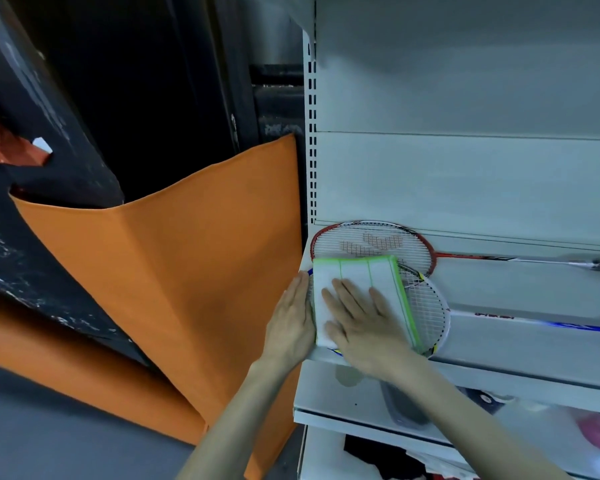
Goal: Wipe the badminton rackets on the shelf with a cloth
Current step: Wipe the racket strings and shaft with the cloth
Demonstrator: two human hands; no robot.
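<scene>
Rackets lie flat on the white shelf (520, 292), long axes running left to right, heads at the left end and shafts pointing right. The red racket (371, 244) sits at the back against the shelf's rear panel; the white racket (430, 313), with a white and blue shaft, lies in front, its head overlapping the red head's lower right rim. A folded white cloth (357, 289) with green edging and stripes covers most of the white racket's head. The right hand (364, 323) presses flat on the cloth, fingers straight and slightly spread. The left hand (291, 323) rests with straight, closed fingers against the cloth's left edge at the shelf end.
</scene>
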